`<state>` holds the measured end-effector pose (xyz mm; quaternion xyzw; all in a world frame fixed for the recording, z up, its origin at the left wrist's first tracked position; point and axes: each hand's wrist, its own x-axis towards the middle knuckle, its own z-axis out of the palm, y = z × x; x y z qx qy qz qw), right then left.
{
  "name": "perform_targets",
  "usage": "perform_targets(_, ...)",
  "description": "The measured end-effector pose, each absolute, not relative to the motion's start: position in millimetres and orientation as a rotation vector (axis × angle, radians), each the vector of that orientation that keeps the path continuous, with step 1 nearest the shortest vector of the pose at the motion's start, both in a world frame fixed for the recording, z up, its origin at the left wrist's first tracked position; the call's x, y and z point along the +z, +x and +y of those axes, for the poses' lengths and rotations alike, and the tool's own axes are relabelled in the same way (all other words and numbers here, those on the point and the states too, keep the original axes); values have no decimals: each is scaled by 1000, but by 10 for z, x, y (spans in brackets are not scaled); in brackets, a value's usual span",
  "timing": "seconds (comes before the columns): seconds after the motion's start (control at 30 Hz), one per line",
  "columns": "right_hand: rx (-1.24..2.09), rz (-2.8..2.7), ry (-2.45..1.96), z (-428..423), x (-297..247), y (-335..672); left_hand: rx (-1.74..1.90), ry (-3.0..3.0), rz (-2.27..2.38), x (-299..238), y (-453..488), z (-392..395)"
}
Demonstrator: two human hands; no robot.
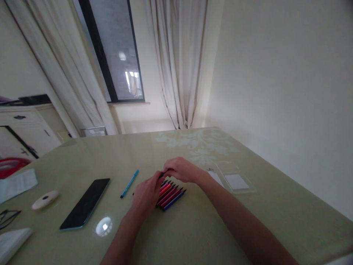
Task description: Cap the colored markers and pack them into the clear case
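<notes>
Several coloured pens (pixel 171 195) lie side by side in a row on the pale green table (pixel 193 228). My left hand (pixel 147 193) rests over the left end of the row, fingers curled and pinching a dark pen at its tip. My right hand (pixel 180 169) is closed on the same pen from the far side, just above the row. A single light blue pen (pixel 129 183) lies apart to the left of my hands.
A dark phone (pixel 85 203) lies face up to the left. A white oval object (pixel 45 199), papers (pixel 16 183) and glasses (pixel 8 217) sit at the left edge. A clear plastic case (pixel 234 178) lies right of my right wrist. Wall close on the right.
</notes>
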<state>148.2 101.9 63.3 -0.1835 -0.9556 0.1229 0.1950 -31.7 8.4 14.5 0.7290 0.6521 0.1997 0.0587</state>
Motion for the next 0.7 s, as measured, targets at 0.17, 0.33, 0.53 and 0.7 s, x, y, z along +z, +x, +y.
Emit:
perform_targets(0.17, 363, -2687, -521, 1037, 607, 1473, 591, 2192, 1960, 128, -334, 84)
perform_targets(0.33, 403, -2692, -537, 1044, 592, 1464, 600, 2178, 1972, 104, -341, 98)
perform_targets(0.53, 440, -2675, -525, 1039, 593, 1468, 604, 2154, 1932, 110, -347, 86)
perform_targets(0.7, 449, -2657, -532, 1031, 575, 1464, 634, 2133, 1910, 115, -357, 80)
